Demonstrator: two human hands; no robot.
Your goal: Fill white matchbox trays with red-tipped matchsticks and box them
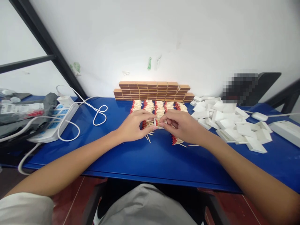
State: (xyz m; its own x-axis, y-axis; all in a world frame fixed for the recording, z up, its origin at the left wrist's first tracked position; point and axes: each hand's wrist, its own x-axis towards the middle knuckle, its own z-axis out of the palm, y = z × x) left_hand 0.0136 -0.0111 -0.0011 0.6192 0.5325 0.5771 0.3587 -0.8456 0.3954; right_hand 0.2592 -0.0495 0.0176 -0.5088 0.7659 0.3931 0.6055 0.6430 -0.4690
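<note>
My left hand (pixel 137 126) grips the left end of a small white matchbox tray (pixel 155 122) between thumb and fingers. Close against the tray's right side, my right hand (pixel 177 124) is closed in a pinch, with pale matchsticks showing at its fingertips. Its fingers hide part of the tray and its contents. Beneath and behind both hands, red-tipped matches (pixel 159 109) lie in several side-by-side piles on the blue table (pixel 140 162). A few loose sticks stray toward the front.
Stacked brown matchboxes (pixel 147 90) line the wall behind the matches. Loose white trays (pixel 229 120) are heaped on the right, near a dark stand (pixel 262 87) and a white adapter (pixel 259 116). On the left are a power strip (pixel 56 120), white cables (pixel 99 114) and grey packaging (pixel 25 109).
</note>
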